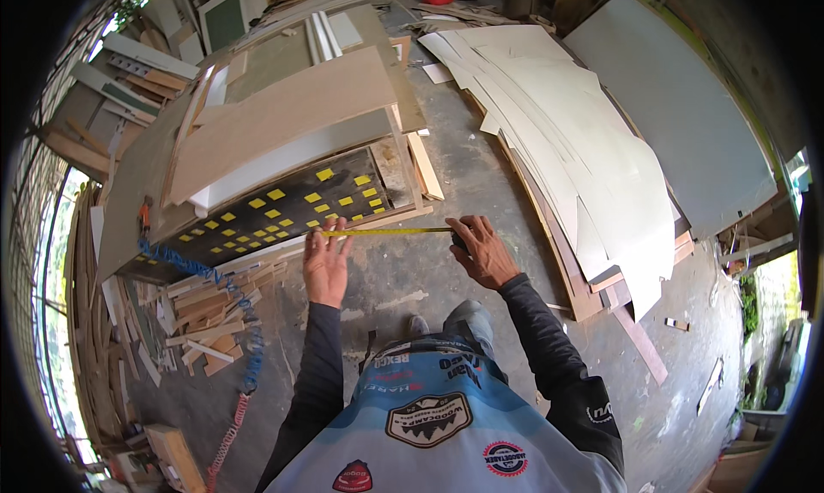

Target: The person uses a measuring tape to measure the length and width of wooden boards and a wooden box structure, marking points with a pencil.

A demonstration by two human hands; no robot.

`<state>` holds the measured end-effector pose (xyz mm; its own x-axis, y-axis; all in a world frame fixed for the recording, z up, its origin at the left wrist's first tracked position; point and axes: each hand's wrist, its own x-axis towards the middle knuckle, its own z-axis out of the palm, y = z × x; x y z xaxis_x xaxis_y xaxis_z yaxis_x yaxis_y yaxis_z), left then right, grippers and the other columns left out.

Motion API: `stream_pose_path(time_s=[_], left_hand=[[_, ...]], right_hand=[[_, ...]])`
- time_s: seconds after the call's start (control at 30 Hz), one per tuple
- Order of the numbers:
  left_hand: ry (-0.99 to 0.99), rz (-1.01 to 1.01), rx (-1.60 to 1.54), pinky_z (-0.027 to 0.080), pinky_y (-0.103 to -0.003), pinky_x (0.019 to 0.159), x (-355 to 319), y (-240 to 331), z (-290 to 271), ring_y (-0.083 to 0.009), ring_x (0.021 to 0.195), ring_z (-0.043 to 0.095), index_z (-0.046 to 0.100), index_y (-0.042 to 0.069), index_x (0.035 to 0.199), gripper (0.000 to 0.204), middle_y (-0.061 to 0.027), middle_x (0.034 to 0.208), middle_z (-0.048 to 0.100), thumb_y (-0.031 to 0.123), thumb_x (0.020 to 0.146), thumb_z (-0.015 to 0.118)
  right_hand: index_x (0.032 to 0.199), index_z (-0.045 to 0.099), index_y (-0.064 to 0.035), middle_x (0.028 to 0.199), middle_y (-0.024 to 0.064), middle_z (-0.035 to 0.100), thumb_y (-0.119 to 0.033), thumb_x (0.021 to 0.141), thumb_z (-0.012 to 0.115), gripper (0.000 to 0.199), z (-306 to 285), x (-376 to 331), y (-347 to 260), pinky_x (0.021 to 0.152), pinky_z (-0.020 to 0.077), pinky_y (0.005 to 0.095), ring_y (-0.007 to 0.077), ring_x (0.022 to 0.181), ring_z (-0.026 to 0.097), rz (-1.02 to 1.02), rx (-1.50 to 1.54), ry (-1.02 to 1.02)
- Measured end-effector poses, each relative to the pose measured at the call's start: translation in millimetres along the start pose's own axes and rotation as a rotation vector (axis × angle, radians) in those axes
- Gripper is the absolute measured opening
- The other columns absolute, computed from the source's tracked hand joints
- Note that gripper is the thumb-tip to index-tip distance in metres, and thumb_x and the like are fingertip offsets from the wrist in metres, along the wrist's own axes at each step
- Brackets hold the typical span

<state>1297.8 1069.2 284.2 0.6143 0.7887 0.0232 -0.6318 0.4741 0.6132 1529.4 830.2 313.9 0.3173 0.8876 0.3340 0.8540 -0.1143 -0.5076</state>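
My left hand (326,268), palm up, seems to pinch the end of the yellow tape (390,231), though the fingers partly hide the grip. My right hand (489,254), knuckles up, closes round its dark case (458,242); the tape runs straight between them, above the grey floor (403,270). Just beyond stands the bench (297,185), its dark side dotted with yellow patches. Wood scraps (215,332) and a coiled blue hose (255,347) lie left, white sheets (571,150) right, a grey board (687,120) farther right.
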Motion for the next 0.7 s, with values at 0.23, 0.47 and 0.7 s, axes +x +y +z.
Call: stream_pose_path(time_s=[0.23, 0.47, 0.7], left_hand=[[-0.192, -0.004, 0.077, 0.035, -0.058, 0.117, 114.6, -19.0, 5.9, -0.0301, 0.132, 0.052, 0.059, 0.012, 0.124, 0.025, -0.0106, 0.133, 0.060, 0.022, 0.101, 0.062], [-0.123, -0.023, 0.126, 0.037, -0.058, 0.115, 186.4, -64.4, 29.6, -0.0319, 0.129, 0.053, 0.054, 0.006, 0.137, 0.038, -0.0158, 0.135, 0.058, 0.016, 0.101, 0.057], [-0.029, 0.127, 0.138, 0.049, -0.051, 0.105, 200.3, -104.2, 30.1, -0.0294, 0.118, 0.060, 0.058, 0.004, 0.129, 0.028, -0.0157, 0.125, 0.064, 0.015, 0.104, 0.057]], right_hand=[[0.132, 0.055, -0.0095, 0.118, 0.0167, 0.053, -0.008, 0.090, 0.065, 0.044, -1.8, 25.3, 112.4, 0.096, 0.0475, 0.0469, 0.0370, 0.111, 0.052, 0.147, 0.034, -0.034], [0.124, 0.059, -0.0066, 0.111, 0.0170, 0.057, -0.008, 0.088, 0.066, 0.037, -23.5, 83.9, 188.0, 0.093, 0.0467, 0.0472, 0.0379, 0.104, 0.054, 0.109, 0.100, 0.012], [0.121, 0.060, -0.0051, 0.105, 0.0158, 0.058, -0.008, 0.088, 0.066, 0.034, -36.3, 196.2, 180.1, 0.089, 0.0486, 0.0465, 0.0368, 0.101, 0.057, -0.090, 0.016, -0.122]])
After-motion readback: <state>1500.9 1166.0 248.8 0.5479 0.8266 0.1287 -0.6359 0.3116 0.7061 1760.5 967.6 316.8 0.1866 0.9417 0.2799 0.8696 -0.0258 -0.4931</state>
